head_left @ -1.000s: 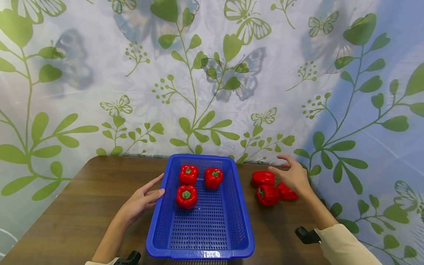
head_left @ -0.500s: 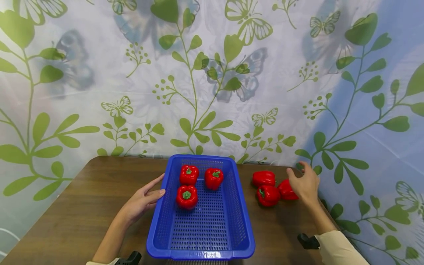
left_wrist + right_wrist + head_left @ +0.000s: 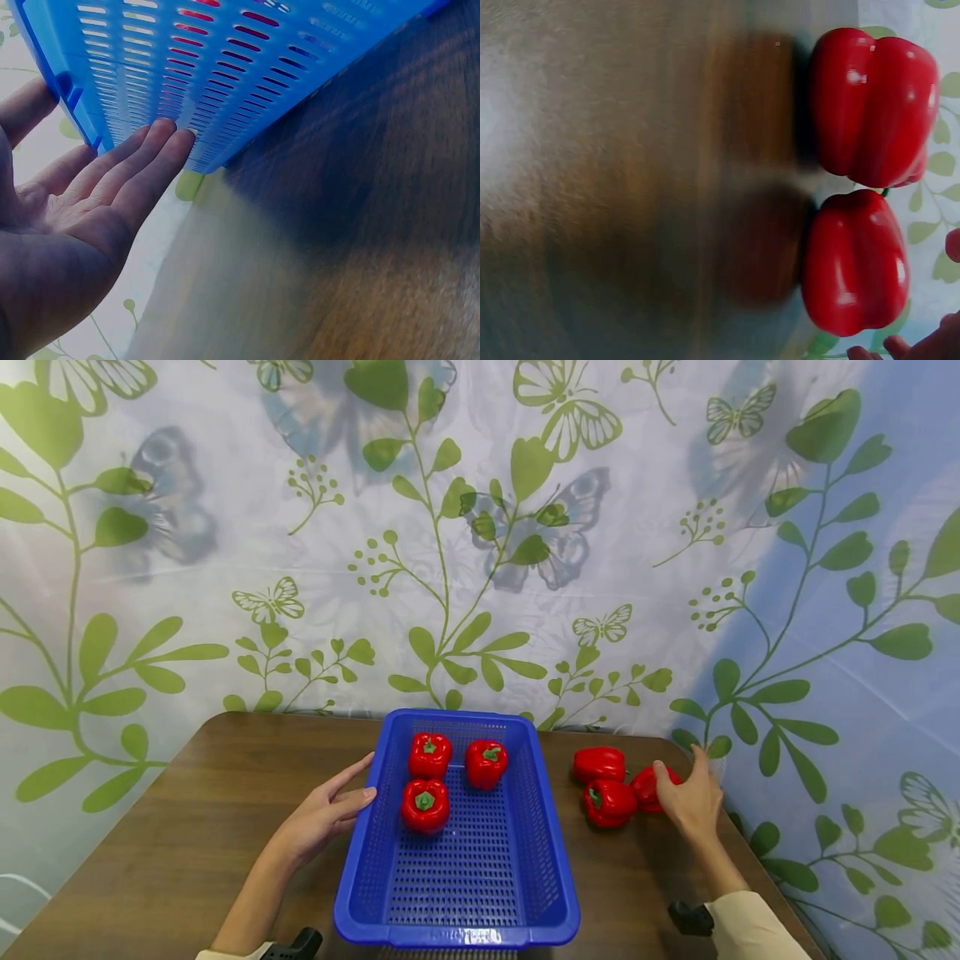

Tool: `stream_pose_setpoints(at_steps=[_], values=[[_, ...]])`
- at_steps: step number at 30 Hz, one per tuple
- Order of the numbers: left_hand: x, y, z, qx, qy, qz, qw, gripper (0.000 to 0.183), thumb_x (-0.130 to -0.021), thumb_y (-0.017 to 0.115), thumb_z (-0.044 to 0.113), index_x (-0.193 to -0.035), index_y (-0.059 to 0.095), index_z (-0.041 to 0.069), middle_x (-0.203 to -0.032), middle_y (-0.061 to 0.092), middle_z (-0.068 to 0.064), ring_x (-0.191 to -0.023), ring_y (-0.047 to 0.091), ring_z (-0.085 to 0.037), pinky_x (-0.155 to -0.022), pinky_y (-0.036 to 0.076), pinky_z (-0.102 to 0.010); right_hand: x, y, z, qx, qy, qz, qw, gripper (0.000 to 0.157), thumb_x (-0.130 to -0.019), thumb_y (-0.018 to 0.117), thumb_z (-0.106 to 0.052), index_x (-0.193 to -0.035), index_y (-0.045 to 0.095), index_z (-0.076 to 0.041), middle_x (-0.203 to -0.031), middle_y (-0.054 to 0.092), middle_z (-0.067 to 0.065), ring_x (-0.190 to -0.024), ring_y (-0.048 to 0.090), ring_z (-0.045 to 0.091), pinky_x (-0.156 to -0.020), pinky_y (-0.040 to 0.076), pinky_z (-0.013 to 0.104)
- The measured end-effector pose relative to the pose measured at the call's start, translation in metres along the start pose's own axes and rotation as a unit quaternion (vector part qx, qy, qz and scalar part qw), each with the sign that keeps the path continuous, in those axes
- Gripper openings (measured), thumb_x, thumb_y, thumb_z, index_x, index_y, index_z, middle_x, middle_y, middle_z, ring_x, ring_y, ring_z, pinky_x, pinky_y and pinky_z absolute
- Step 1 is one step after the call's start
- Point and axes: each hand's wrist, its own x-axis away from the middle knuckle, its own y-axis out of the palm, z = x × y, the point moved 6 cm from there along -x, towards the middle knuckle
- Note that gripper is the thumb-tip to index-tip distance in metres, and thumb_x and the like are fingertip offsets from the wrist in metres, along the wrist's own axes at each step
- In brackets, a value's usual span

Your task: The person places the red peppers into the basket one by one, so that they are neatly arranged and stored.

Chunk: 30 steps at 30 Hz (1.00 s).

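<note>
A blue perforated plastic basket [image 3: 551, 843] stands on the table with 3 red bell peppers inside, one of them the front bell pepper [image 3: 425, 807]. My left hand [image 3: 318, 818] touches the basket's left side; in the left wrist view its long fingers [image 3: 142, 169] lie nearly straight along the slotted wall. To the basket's right, 3 more red bell peppers lie clustered. My right hand [image 3: 692, 797] is beside the rightmost bell pepper [image 3: 647, 789], thumb and fingers spread around its right end. In the right wrist view a gap shows between the fingertips [image 3: 896, 346] and the nearest bell pepper [image 3: 855, 262].
The brown wooden table [image 3: 202, 810] ends at the back against a white curtain [image 3: 465, 568] printed with green leaves and butterflies. A bluish stretch of curtain borders the table's right side. The other two loose peppers, a back one [image 3: 599, 764] and a front one [image 3: 609, 802], sit close together.
My right hand has moved right and down, from above the back loose pepper to the rightmost one. My left hand and the basket have stayed in place.
</note>
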Motion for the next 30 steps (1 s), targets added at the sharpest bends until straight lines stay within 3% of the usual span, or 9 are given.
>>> stream_pose_setpoints(at_steps=[5, 15, 22, 30], values=[[0.0, 0.0, 0.0, 0.0, -0.001, 0.0, 1.0, 0.067, -0.106, 0.054, 0.021, -0.164, 0.02, 0.021, -0.147, 0.052, -0.029, -0.125, 0.063, -0.036, -0.101, 0.055, -0.041, 0.004, 0.009, 0.013, 0.012, 0.04, -0.048, 0.998, 0.076, -0.1, 0.054, -0.043, -0.159, 0.024, -0.006, -0.145, 0.042, 0.042, -0.131, 0.035, 0.063, -0.108, 0.03, 0.069], [0.0, 0.0, 0.001, 0.002, -0.002, -0.001, 1.0, 0.068, -0.106, 0.054, 0.021, -0.164, 0.02, 0.021, -0.147, 0.052, -0.03, -0.125, 0.063, -0.036, -0.101, 0.055, -0.042, 0.009, 0.02, 0.027, 0.026, 0.079, -0.111, 0.99, 0.073, -0.102, 0.046, -0.047, -0.158, 0.024, -0.004, -0.156, 0.033, 0.035, -0.139, 0.022, 0.065, -0.112, 0.023, 0.071], [0.0, -0.001, 0.0, 0.0, 0.002, -0.001, 1.0, 0.067, -0.106, 0.054, 0.021, -0.164, 0.02, 0.021, -0.147, 0.051, -0.03, -0.125, 0.063, -0.037, -0.101, 0.055, -0.041, 0.007, 0.023, 0.029, 0.018, 0.089, -0.114, 0.989, 0.071, -0.103, 0.044, -0.047, -0.157, 0.025, -0.005, -0.155, 0.034, 0.036, -0.14, 0.02, 0.064, -0.112, 0.022, 0.071], [0.0, -0.001, 0.001, -0.003, 0.005, 0.0, 1.0, 0.067, -0.105, 0.054, 0.021, -0.164, 0.02, 0.02, -0.146, 0.052, -0.03, -0.126, 0.063, -0.037, -0.101, 0.055, -0.041, 0.008, 0.02, 0.025, -0.007, 0.074, -0.076, 0.994, 0.065, -0.103, 0.049, -0.038, -0.155, 0.031, -0.004, -0.152, 0.039, 0.035, -0.139, 0.028, 0.059, -0.111, 0.025, 0.068]])
